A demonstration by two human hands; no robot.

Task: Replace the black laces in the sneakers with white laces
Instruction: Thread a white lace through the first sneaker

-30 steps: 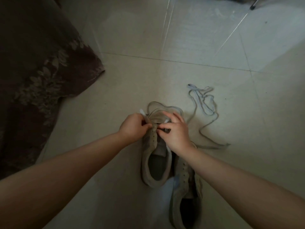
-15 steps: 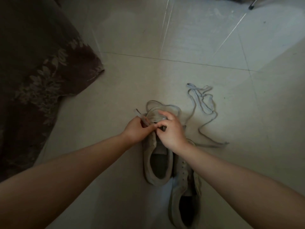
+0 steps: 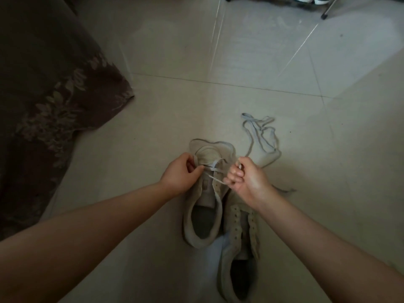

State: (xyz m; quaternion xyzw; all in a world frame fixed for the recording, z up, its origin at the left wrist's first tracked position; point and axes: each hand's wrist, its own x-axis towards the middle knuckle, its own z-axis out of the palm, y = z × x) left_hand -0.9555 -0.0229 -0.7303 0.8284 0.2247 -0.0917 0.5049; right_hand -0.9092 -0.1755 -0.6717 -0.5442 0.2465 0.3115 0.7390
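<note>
far sneaker (image 3: 202, 217): beige, toe away, white lace (image 3: 213, 169) across lowest eyelets | near sneaker (image 3: 237, 248): beige, unlaced, just beside

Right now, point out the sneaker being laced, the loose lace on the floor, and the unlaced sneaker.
sneaker being laced (image 3: 202, 217): head view, on its heel collar.
loose lace (image 3: 265, 138): head view, on its tangled loops.
unlaced sneaker (image 3: 235, 228): head view, on its left eyelet row.

A single wide-angle head camera looks forward and steeply down from above the person's outstretched forearms. It frames the tiled floor (image 3: 179, 110) close in, edges bowed by the lens, with no second view.
</note>
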